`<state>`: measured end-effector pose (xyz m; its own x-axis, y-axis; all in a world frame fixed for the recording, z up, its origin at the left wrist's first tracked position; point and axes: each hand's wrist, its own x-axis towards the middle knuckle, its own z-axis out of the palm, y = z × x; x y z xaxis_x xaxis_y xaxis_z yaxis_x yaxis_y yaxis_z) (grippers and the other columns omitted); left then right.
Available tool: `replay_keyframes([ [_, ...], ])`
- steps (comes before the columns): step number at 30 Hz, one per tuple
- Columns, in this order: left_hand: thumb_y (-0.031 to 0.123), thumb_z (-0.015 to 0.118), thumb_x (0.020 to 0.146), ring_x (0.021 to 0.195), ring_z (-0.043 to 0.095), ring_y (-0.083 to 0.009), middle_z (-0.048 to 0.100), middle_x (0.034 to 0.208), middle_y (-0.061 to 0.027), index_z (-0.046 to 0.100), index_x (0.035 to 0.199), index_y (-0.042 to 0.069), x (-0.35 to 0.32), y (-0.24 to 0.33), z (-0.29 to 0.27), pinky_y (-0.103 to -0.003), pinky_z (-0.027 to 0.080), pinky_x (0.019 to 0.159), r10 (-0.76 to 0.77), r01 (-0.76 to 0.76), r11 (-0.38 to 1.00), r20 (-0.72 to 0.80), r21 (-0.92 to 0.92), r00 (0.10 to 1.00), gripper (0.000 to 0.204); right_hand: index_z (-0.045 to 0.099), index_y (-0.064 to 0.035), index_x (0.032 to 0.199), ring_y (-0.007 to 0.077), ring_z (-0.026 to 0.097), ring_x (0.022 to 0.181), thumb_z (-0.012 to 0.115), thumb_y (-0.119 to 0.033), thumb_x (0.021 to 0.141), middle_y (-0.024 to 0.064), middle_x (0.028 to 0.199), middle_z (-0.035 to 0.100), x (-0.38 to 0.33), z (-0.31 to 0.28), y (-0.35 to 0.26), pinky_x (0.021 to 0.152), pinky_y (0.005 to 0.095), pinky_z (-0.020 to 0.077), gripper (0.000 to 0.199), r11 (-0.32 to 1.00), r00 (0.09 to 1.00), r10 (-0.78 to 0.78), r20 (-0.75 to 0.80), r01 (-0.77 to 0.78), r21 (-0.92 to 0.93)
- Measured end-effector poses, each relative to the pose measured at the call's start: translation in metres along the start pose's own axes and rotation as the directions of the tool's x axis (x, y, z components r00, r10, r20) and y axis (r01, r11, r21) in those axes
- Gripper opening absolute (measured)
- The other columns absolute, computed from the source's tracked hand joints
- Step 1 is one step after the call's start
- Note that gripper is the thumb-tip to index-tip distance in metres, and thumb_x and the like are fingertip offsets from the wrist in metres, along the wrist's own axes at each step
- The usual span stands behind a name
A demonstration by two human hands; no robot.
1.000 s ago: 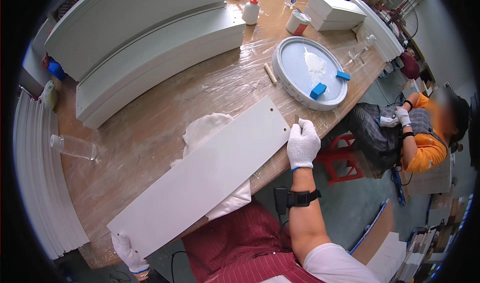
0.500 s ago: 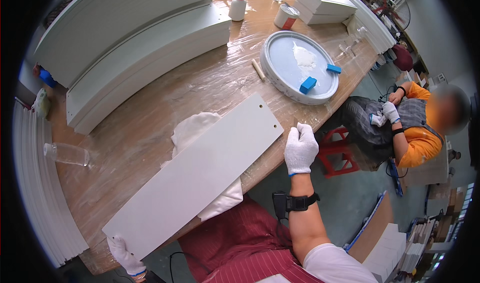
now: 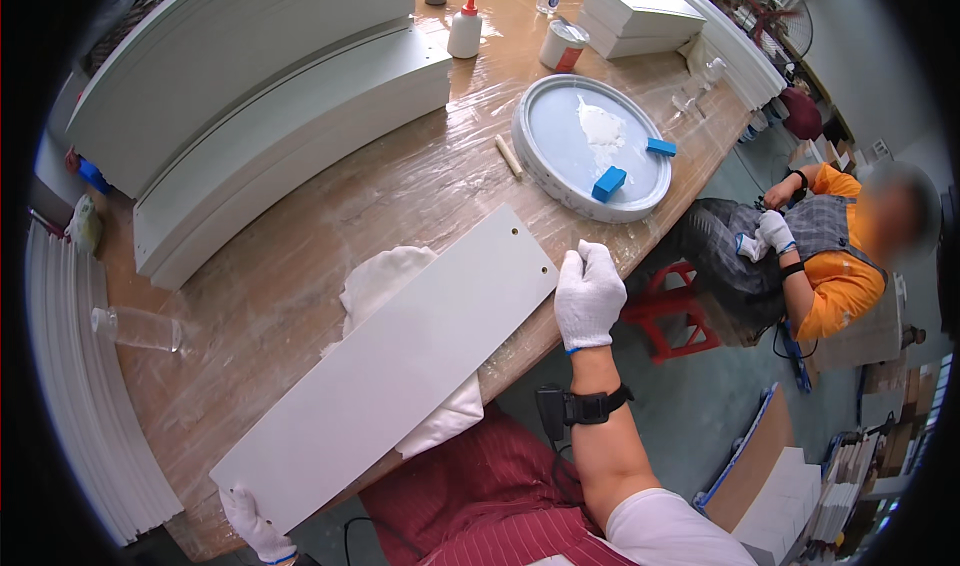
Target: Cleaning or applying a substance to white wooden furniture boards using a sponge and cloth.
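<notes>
Closed on the lower-left end of one white board (image 3: pixel 390 366), the gloved left hand (image 3: pixel 255 528) pinches its corner, fingers partly hidden beneath. In the head view, the gloved right hand (image 3: pixel 590 296) sits just beside the board's upper-right end, fingertips pressed together; I cannot tell whether they pinch anything.

Long, flat and rectangular, the board has a smooth, plain face with straight edges, and two small dark holes mark its upper-right end. It lies aslant over one crumpled white cloth (image 3: pixel 375 281), which shows on both sides, near the edge of the film-covered table (image 3: pixel 420 166).

Beyond the board stands one round, rimmed pale tub (image 3: pixel 560 116), bearing one patch of white paste (image 3: pixel 600 126) and two blue blocks, the larger (image 3: pixel 608 183) and the smaller (image 3: pixel 660 147). Beside the tub is one short stick (image 3: pixel 509 156); farther off are one red-tipped bottle (image 3: pixel 465 36) and one can (image 3: pixel 563 46). One clear bottle (image 3: pixel 140 328) lies at left. One seated co-worker (image 3: pixel 830 236) is at right.
</notes>
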<state>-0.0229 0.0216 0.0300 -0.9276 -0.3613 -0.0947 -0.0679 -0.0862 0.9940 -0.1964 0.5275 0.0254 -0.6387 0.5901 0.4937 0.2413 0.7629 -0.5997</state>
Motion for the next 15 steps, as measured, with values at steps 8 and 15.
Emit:
replay_keyframes([
  [8,0.026,0.053,0.104,0.119,0.059,-0.0224,0.057,0.133,-0.0139,0.044,0.144,-0.004,-0.002,-0.008,-0.003,-0.037,0.047,0.103,0.006,-0.007,1.000,-0.025,-0.017,1.000,0.050,0.063,-0.0095,0.093,0.0354,0.069,0.079,0.062,-0.020,0.089,0.0143,0.090,0.071,0.007,0.043,-0.044,0.070,0.0465,0.0550,0.011,0.990,0.990,-0.013,0.139,0.033,-0.139],
  [15,0.025,0.053,0.104,0.119,0.058,-0.0224,0.057,0.133,-0.0134,0.044,0.143,-0.004,-0.003,-0.002,-0.005,-0.036,0.047,0.102,-0.002,0.001,0.998,-0.016,-0.064,1.000,0.049,0.068,-0.0061,0.098,0.0331,0.070,0.079,0.067,-0.014,0.088,0.0166,0.088,0.071,-0.010,-0.018,0.020,0.071,0.0412,0.0564,0.013,0.992,0.997,0.078,-0.027,-0.081,-0.099],
])
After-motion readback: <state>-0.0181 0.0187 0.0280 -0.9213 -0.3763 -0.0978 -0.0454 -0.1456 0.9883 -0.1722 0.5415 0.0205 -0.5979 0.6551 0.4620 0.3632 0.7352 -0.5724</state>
